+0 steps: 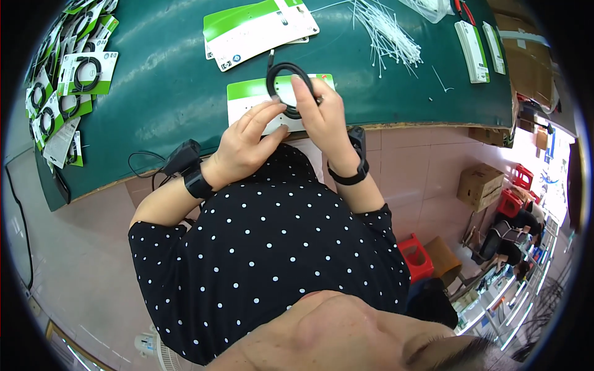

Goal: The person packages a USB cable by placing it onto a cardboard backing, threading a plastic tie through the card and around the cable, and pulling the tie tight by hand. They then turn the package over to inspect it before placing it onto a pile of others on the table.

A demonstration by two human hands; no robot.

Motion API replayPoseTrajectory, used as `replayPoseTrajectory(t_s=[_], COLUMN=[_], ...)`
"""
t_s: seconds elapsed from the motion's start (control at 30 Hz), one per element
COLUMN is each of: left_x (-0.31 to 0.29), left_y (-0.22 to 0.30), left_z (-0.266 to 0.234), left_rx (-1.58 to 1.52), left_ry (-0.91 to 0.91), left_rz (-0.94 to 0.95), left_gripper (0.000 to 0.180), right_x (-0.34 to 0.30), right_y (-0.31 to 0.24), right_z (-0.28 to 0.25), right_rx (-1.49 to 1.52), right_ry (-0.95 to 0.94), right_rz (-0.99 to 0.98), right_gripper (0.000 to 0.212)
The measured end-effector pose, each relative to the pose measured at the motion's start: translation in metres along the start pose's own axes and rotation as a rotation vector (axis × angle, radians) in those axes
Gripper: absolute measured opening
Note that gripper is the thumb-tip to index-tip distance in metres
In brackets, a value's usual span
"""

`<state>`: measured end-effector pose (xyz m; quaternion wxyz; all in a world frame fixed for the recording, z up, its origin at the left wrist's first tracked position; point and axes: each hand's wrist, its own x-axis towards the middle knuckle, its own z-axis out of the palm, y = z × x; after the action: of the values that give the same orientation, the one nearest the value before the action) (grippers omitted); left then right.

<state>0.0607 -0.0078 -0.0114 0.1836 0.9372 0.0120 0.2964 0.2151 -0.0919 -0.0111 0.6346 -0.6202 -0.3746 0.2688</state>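
Coiled black cable in two hands, above a green tabletop

Obscured: the far side of the coiled black cable (271,79), behind the right hand (323,117); much of the green-and-white card (242,93) beneath, covered by the coil and both hands. Cut off by the upper border: the clear plastic bag (431,7), the red-handled tool (464,12) and the tabletop's far edge. Small detail at the far right of the room is hard to make out.

Surface: one green tabletop (167,80), scuffed. Along its left edge, a heap of carded cable coils (87,73). Toward the far edge, overlapping larger cards (257,38) and a spread of white cable ties (391,38). By the right edge, two stacks of cards (472,54).

Room: tiled floor; to the right, a brown carton (480,188) and a red stool (416,257).

Pose: forearms reach over the near edge, middle portion, with a black band on each wrist. The coil is held just in from that edge, above the card. Right hand: thumb on the coil's right side, fingers behind, gripping it. Left hand (246,139): fingers bent, thumb apart, tips at the coil's lower left; whether they pinch cannot be told.
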Motion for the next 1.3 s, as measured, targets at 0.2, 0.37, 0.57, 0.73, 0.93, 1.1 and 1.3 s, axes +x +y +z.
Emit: replayPoseTrajectory(t_s=[0.2, 0.37, 0.57, 0.73, 0.93, 1.1, 1.3], left_x=[-0.014, -0.019, -0.018, -0.018, -0.020, -0.016, -0.023], left_y=[0.004, 0.002, 0.000, -0.002, -0.001, 0.000, -0.003], left_z=[0.001, 0.000, -0.002, -0.003, -0.004, -0.007, -0.004], left_rx=[0.042, 0.017, 0.038, 0.029, 0.007, -0.037, -0.065], left_ry=[-0.014, -0.034, -0.022, -0.046, -0.061, -0.004, -0.002], left_rz=[-0.080, -0.054, 0.009, 0.027, 0.024, -0.012, -0.044], left_gripper=[0.017, 0.015, 0.013, 0.012, 0.012, 0.017, 0.019], right_x=[-0.009, -0.007, -0.006, 0.003, 0.001, 0.000, -0.005], right_y=[-0.005, -0.005, -0.007, -0.019, -0.011, -0.005, -0.001], right_z=[0.015, 0.003, -0.010, -0.033, -0.039, -0.030, -0.018], right_rx=[0.244, 0.137, -0.389, -0.558, -0.671, -0.721, -0.672], right_ry=[-0.142, -0.278, -0.125, -0.415, -0.555, -0.495, -0.475], right_rz=[0.540, 0.492, -0.138, -0.532, -0.505, -0.594, -0.599], right_gripper=[0.032, 0.030, 0.027, 0.026, 0.017, 0.013, 0.012])
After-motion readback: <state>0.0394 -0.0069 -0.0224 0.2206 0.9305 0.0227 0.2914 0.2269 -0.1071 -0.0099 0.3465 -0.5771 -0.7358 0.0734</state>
